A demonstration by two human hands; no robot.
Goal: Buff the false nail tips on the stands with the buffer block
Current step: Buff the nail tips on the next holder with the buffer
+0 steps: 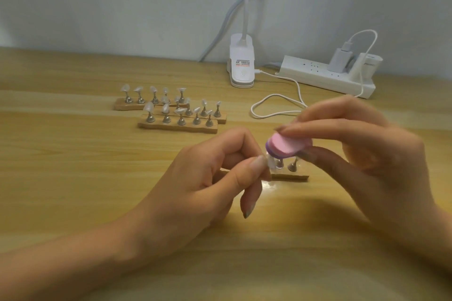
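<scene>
Your right hand (367, 154) is pinching the pink buffer block (288, 146), left hand (208, 178) pinching a nail tip (270, 162), both partly blocking the near stand (291, 176).

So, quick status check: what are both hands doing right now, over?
Left hand pinches a nail tip on the near stand. Right hand holds the pink buffer block at that tip. Nothing in the way; other stands sit behind.

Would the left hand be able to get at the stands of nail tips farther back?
Probably yes: only bare table lies between the left hand and the far stands, though it now pinches a nail tip.
</scene>
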